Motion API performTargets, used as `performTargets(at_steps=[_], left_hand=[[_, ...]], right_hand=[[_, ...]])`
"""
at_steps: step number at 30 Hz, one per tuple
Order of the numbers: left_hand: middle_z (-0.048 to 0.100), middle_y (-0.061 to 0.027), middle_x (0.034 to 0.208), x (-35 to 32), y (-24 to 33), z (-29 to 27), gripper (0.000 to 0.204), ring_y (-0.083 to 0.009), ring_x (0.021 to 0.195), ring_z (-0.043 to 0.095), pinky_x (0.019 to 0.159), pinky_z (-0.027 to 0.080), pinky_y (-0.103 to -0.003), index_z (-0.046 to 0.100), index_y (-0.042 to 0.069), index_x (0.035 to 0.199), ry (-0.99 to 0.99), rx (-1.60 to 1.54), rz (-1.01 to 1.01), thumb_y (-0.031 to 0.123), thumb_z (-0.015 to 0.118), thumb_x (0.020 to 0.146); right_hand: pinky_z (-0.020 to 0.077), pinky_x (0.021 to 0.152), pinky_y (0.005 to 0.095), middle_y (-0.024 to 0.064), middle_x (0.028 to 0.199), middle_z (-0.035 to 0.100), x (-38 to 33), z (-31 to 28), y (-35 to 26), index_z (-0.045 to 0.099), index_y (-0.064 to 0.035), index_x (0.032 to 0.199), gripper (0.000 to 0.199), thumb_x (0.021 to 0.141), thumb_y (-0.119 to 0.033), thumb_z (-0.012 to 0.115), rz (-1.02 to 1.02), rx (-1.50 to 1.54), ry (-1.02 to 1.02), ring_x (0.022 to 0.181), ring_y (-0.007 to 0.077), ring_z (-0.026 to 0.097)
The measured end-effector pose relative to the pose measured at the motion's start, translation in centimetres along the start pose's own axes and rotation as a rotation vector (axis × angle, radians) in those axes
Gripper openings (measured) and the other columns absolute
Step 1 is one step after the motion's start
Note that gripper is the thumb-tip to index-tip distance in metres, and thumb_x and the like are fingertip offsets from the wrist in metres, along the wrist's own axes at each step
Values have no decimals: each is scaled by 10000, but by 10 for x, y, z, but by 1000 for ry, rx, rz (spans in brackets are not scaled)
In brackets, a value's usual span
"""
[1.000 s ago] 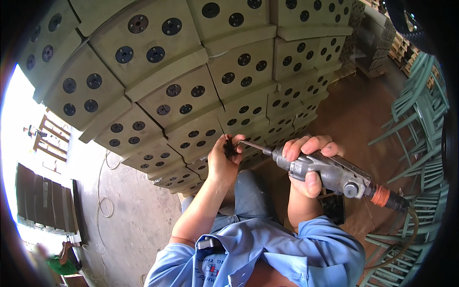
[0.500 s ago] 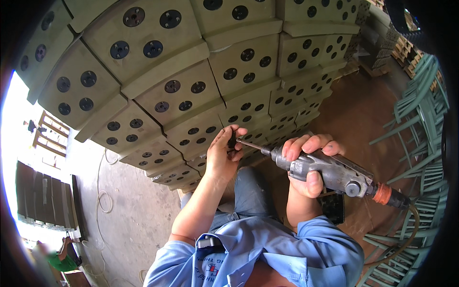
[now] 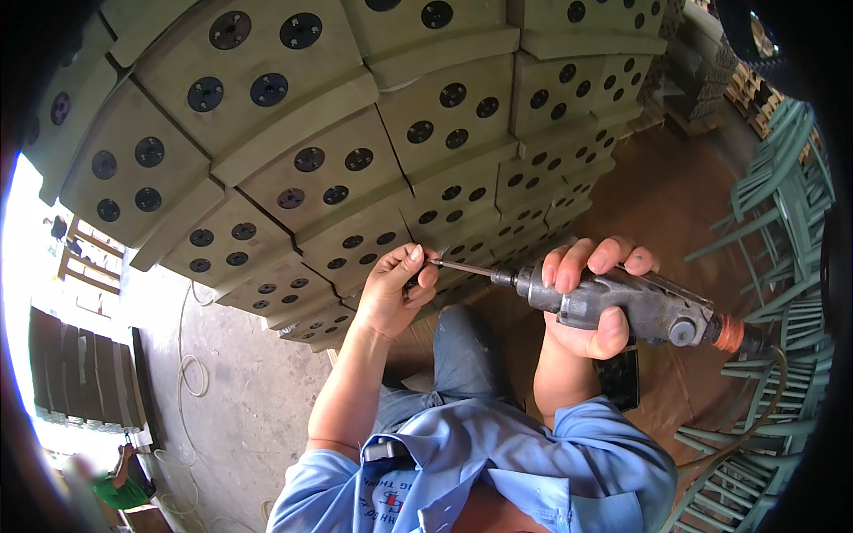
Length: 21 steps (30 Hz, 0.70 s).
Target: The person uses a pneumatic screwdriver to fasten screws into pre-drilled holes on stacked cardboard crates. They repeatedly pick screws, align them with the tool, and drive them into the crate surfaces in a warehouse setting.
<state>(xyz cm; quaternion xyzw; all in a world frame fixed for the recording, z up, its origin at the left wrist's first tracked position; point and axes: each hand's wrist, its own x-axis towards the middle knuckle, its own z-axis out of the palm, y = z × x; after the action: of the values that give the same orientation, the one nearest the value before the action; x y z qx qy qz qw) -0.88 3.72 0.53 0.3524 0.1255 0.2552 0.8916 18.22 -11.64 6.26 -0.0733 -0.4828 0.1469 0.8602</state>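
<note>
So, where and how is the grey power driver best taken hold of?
Probably by its thick grey body, coming from the person's side, as the right hand does: fingers over the far side, thumb on the near. The thin bit points left; the hose leaves the right end, so the middle suits best.

Wide fisheye fig.: black vignette at rim; stacked panels (image 3: 391, 111) bowed. Strong daylight fr. far L, blown out nr. wooden rack (image 3: 91, 266). Concrete floor (image 3: 258, 400) bright; brown floor (image 3: 657, 204) at R dim. Power driver (image 3: 604, 306) fairly sharp; pale blurred patch (image 3: 84, 469) lower L.
</note>
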Motion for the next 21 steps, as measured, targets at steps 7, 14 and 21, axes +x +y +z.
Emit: performTargets(at_steps=[7, 14, 21], left_hand=[[503, 8, 658, -4, 5, 2, 296, -52, 543, 349, 473, 262, -207, 690, -11, 977, -14, 109, -10, 280, 671, 1030], [469, 31, 609, -5, 23, -1, 337, -45, 531, 338, 478, 239, -222, 719, -41, 934, -18, 369, -103, 277, 677, 1035], [494, 11, 604, 5, 47, 18, 318, -54, 496, 353, 446, 231, -226, 718, -53, 909, -30, 276, -210, 247, 709, 1015]], right_hand=[[556, 732, 456, 122, 1159, 569, -1, 1, 3, 446, -149, 1286, 511, 896, -201, 771, 23, 41, 6, 832, 267, 661], [563, 712, 461, 148, 1139, 579, 5, -9, 1, 448, -129, 1264, 511, 878, -169, 780, 59, 122, -110, 832, 291, 671], [585, 707, 451, 173, 1130, 617, 13, -11, 2, 475, -101, 1261, 521, 863, -158, 806, -5, 165, -135, 824, 288, 688]])
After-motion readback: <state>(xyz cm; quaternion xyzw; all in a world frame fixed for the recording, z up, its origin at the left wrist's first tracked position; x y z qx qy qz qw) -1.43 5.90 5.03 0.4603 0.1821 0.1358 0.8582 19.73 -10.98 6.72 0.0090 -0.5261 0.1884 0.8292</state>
